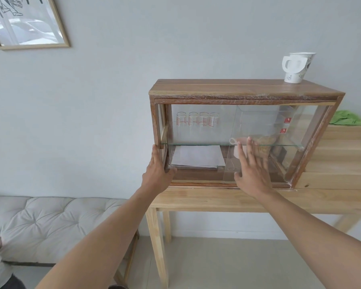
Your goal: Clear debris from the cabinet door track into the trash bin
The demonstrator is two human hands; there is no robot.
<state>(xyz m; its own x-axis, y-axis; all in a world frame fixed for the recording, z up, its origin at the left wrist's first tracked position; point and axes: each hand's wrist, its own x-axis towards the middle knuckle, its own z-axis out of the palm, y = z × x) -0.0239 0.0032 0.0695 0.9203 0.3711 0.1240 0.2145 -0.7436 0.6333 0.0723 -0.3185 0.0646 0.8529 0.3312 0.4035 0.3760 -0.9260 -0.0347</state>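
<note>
A wooden cabinet (238, 88) with sliding glass doors stands on a light wooden table (217, 200). My left hand (157, 174) grips the cabinet's lower left corner post. My right hand (252, 170) lies flat, fingers spread, against the right glass door (279, 130). The door track (200, 183) runs along the bottom front of the cabinet; I cannot make out debris in it. No trash bin is in view.
Inside the cabinet are several measuring glasses (197, 119), white paper (197, 156) and a mug (237, 148). A paper cup (298, 66) stands on the cabinet top. A green cloth (349, 118) lies at the right. A cushioned bench (50, 224) stands at the left.
</note>
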